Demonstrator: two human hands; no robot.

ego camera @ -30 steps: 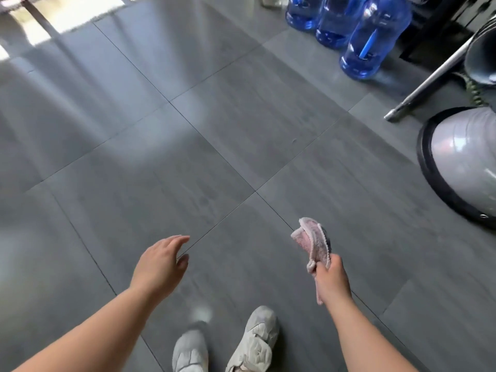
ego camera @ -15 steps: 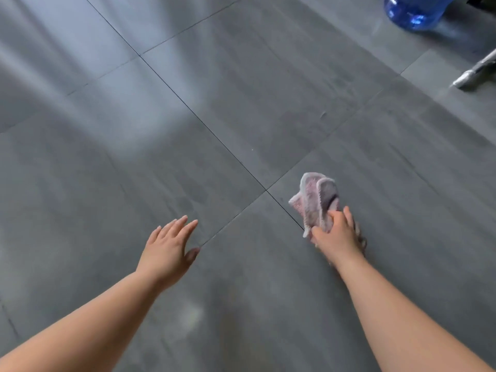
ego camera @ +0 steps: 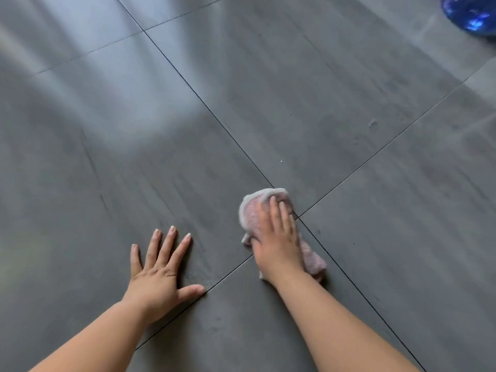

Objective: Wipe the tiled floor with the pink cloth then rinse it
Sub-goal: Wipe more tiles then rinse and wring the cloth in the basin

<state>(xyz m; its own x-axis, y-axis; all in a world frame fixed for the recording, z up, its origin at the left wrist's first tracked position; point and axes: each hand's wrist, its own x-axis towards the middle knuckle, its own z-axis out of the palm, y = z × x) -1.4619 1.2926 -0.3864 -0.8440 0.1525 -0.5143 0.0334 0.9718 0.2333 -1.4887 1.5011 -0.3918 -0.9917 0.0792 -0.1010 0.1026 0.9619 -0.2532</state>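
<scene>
The pink cloth (ego camera: 251, 213) lies bunched on the dark grey tiled floor (ego camera: 335, 84), right where four tiles meet. My right hand (ego camera: 279, 237) presses flat on top of it, fingers pointing away from me, and covers its middle; cloth shows beyond the fingertips and behind the wrist. My left hand (ego camera: 161, 272) rests flat on the floor a little to the left, fingers spread, holding nothing.
The bottom of a blue water bottle (ego camera: 472, 14) shows at the top right corner. A small smudge (ego camera: 372, 122) and a white speck (ego camera: 281, 161) mark the tile beyond the cloth. Glare from a window lies across the left tiles.
Both hands have come down to the floor. The cloth, held up in the air before, is now pressed on the tiles. The view has dropped closer to the floor.
</scene>
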